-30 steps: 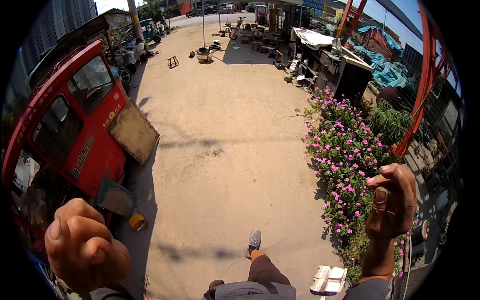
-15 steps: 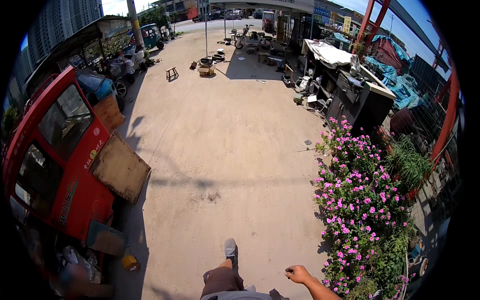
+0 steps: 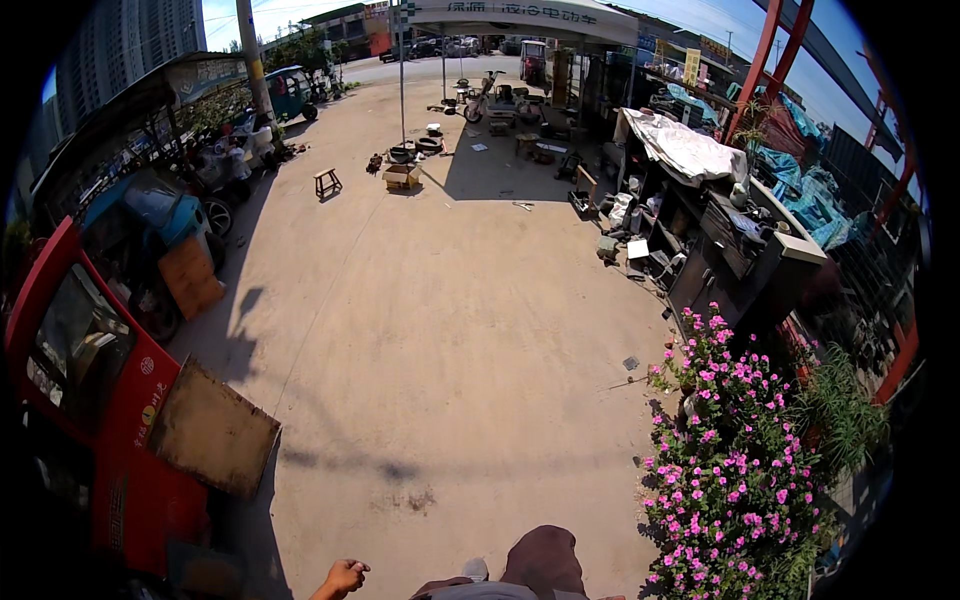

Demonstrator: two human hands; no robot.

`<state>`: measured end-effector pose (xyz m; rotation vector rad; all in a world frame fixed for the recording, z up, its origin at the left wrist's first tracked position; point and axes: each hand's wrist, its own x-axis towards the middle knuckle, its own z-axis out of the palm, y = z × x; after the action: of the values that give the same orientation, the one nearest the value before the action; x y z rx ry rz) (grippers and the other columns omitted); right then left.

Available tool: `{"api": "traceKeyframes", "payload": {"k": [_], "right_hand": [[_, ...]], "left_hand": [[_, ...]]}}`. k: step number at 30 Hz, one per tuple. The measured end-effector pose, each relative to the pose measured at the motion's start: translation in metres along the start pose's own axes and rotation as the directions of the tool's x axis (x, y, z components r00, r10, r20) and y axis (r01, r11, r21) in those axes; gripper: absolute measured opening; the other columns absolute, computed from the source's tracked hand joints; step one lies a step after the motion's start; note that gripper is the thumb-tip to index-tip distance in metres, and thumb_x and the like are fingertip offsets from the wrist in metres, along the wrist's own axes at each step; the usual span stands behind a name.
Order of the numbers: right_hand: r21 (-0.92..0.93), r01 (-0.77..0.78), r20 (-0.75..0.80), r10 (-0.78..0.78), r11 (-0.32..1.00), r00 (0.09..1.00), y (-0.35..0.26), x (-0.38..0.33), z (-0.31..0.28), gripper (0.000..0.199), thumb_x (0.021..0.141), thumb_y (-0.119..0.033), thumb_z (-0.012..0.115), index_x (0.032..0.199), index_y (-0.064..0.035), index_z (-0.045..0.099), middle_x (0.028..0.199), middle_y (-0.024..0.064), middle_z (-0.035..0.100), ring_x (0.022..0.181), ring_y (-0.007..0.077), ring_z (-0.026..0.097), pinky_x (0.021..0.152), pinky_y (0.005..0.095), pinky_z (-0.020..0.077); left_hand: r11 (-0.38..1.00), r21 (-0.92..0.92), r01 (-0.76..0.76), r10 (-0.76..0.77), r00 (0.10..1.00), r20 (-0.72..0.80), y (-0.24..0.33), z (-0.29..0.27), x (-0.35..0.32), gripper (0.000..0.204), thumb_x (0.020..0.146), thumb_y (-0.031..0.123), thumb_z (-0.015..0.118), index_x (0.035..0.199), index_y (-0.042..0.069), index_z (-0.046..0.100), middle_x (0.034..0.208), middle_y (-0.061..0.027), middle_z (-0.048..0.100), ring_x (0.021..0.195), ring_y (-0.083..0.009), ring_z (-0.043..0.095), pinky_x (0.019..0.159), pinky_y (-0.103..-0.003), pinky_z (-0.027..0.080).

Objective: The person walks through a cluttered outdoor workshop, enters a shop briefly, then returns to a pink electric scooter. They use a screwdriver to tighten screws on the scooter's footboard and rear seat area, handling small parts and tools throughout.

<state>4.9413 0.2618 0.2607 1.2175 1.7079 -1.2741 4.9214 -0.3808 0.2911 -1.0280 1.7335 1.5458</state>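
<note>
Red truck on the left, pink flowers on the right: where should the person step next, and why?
Probably one short step straight ahead onto the bare sandy concrete ground. The red truck and its flat brown board jut out close to the left hand, the pink flowering bush crowds the right side, and the raised dark-trousered knee points down the open middle.

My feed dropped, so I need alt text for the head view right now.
A person walks across a sunlit concrete yard, left hand loosely curled and empty at the lower edge, right hand out of view. A red vehicle stands at left, pink flowering bushes at right, cluttered stalls beyond.
</note>
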Motion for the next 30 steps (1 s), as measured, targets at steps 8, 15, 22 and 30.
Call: {"api": "traceKeyframes", "payload": {"k": [8,15,22,30], "right_hand": [[-0.035,-0.023,0.053,0.025,0.999,0.998,-0.208,0.102,0.026,0.008,0.085,0.006,0.058,0.083,0.0096,0.064,0.075,0.0173,0.066,0.060,0.0277,0.068,0.052,0.0369,0.0599],[0.065,0.083,0.025,-0.085,0.994,0.996,-0.470,0.178,-0.008,0.008,0.085,0.005,0.058,0.084,0.0091,0.064,0.076,0.0173,0.066,0.061,0.0275,0.068,0.052,0.0365,0.0598],[0.123,0.313,-0.068,-0.306,0.942,0.949,-0.718,0.248,-0.007,0.006,0.087,0.002,0.060,0.084,0.0064,0.063,0.075,0.0145,0.066,0.057,0.0216,0.065,0.050,0.0324,0.0563],[-0.158,0.090,0.102,-0.074,0.983,0.992,-0.855,0.294,0.107,0.010,0.087,-0.001,0.063,0.079,0.0053,0.064,0.067,0.0116,0.064,0.052,0.0184,0.061,0.048,0.0305,0.0530]], "left_hand": [[0.972,0.224,-0.076,0.101,0.990,-0.102,0.133,0.052,0.131,0.022,0.095,0.017,0.046,0.103,0.008,0.064,0.061,-0.0003,0.052,0.052,-0.0100,0.048,0.046,-0.027,0.041],[0.967,0.227,0.120,-0.068,0.972,-0.225,0.281,0.079,0.196,0.021,0.092,0.015,0.046,0.102,0.011,0.064,0.066,-0.0021,0.054,0.055,-0.0129,0.049,0.051,-0.031,0.043],[0.970,0.230,0.081,-0.042,0.984,-0.173,0.421,0.089,0.322,0.018,0.091,0.017,0.047,0.099,0.011,0.063,0.072,-0.0049,0.053,0.060,-0.0170,0.049,0.055,-0.035,0.042],[0.917,0.398,-0.034,0.079,0.992,-0.096,0.524,0.033,0.521,0.015,0.090,0.019,0.049,0.094,0.011,0.060,0.077,-0.0082,0.053,0.066,-0.0217,0.049,0.059,-0.039,0.041]]}}
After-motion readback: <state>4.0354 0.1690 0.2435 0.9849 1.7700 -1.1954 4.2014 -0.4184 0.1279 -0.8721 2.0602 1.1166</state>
